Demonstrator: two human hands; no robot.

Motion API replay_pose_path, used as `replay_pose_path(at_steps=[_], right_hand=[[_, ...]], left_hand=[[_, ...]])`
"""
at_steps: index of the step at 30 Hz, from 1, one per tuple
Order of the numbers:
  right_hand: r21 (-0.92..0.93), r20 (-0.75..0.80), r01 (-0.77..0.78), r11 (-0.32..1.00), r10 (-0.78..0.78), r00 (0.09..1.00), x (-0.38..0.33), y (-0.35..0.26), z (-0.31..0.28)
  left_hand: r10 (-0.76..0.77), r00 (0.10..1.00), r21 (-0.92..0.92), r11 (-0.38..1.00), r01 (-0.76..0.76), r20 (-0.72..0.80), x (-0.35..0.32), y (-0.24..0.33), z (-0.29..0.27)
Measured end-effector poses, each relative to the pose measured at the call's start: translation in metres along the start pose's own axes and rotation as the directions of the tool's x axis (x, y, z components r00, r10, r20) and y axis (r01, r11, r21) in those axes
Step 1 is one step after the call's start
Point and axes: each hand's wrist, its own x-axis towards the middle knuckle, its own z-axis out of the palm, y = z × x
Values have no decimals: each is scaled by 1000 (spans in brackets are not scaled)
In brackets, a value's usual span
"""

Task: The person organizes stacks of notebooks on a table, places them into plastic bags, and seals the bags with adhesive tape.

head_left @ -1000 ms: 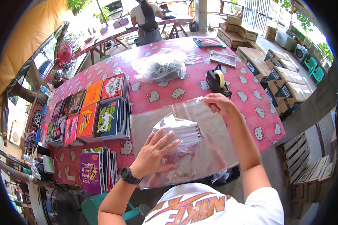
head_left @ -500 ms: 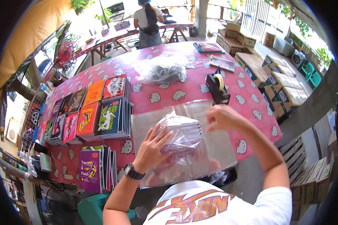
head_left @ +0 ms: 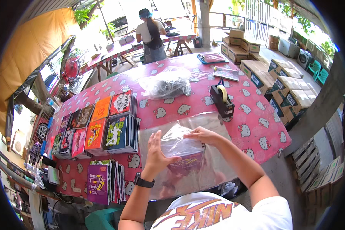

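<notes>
The notebook stack (head_left: pixel 186 163) lies within clear film (head_left: pixel 215 123) on the table (head_left: pixel 257 111). Your left grip (head_left: pixel 156 155) is spread open at its left side; your right grip (head_left: pixel 203 136) pinches film near its top. Judged fairly heavy, firm, slick-surfaced: take it low, by opposite sides.

From my end, the plastic sheet (head_left: pixel 207 178) on the near side of the tape dispenser (head_left: pixel 222 106) looks clear, glossy and creased; the dispenser, smooth hard plastic; left of it, a crumpled translucent plastic bag (head_left: pixel 166 82) and shiny-covered paper notebooks (head_left: pixel 96 132); right of it, matt cardboard cartons (head_left: pixel 289 94); beneath it, a glossy tablecloth (head_left: pixel 195 99).
</notes>
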Motion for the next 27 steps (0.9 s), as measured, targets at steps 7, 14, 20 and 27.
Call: replay_pose_path(at_steps=[7, 14, 20, 27], right_hand=[[100, 109, 685, 722, -692, 713, -64, -56, 4], [-664, 218, 592, 456, -640, 737, -71, -23, 15], [-704, 149, 603, 375, -753, 641, -63, -11, 30], [-693, 95, 622, 364, -810, 579, -58, -11, 32]], left_hand=[[-23, 960, -246, 965, 94, 280, 13, -11, -13], [184, 982, -232, 958, -167, 50, 1, 14, -24], [67, 994, -532, 847, -11, 87, 11, -38, -23], [417, 907, -85, 903, -421, -58, 8, -9, -21]])
